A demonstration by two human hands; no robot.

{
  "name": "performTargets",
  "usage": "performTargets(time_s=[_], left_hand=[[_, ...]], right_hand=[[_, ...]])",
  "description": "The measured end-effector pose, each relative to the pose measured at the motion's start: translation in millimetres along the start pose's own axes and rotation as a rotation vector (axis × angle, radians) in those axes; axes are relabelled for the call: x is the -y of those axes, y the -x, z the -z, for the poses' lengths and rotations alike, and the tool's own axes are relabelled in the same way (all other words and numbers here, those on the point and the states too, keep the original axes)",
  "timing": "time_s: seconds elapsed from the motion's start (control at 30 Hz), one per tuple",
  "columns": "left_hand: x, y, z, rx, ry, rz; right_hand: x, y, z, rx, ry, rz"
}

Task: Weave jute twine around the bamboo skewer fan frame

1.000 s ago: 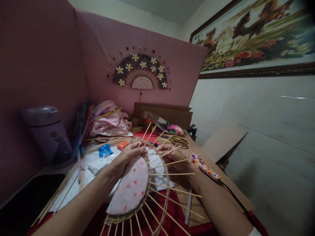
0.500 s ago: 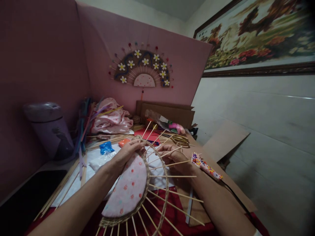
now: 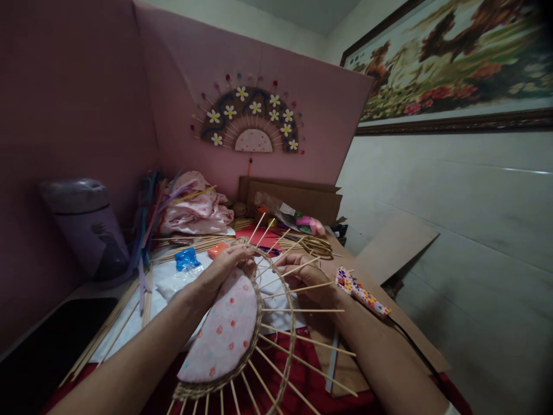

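Note:
A half-round fan frame (image 3: 224,334) is held up in front of me, its flat side to the left. Pink fabric with small red flowers covers its inner half-disc, edged in braided twine. Thin wooden sticks (image 3: 317,311) radiate outward, crossed by a second arc of twine (image 3: 293,305). My left hand (image 3: 237,257) is closed on the upper end of the half-disc. Beyond the outer arc, my right hand (image 3: 300,271) is pinched near the upper sticks, apparently on the twine; its fingertips are partly hidden behind the sticks.
A finished flower fan (image 3: 253,118) hangs on the pink board. A patterned glue gun (image 3: 363,293) with a black cord lies at right. Scissors (image 3: 317,246), a blue clay pack (image 3: 187,259), crumpled pink cloth (image 3: 196,204), loose sticks and a purple tumbler (image 3: 88,230) surround the work.
The fan frame has shifted very slightly to the left. Both hands keep nearly the same place and grip.

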State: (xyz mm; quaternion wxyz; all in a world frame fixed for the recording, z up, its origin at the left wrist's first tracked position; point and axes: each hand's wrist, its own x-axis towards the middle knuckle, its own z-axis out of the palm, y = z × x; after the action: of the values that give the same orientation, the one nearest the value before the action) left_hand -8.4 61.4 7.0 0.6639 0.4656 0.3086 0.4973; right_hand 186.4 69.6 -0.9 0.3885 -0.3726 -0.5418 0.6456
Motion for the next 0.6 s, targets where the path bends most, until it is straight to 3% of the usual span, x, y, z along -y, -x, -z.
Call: performTargets(time_s=[0.4, 0.6], left_hand=[[4.1, -4.7, 0.5, -0.068, -0.018, -0.022], [6.6, -7.0, 4.1, -0.046, -0.063, -0.022]], right_hand=[[-7.6, -3.7, 5.0, 0.04, -0.018, 0.026], [-7.9, -3.2, 4.7, 0.036, -0.018, 0.025]])
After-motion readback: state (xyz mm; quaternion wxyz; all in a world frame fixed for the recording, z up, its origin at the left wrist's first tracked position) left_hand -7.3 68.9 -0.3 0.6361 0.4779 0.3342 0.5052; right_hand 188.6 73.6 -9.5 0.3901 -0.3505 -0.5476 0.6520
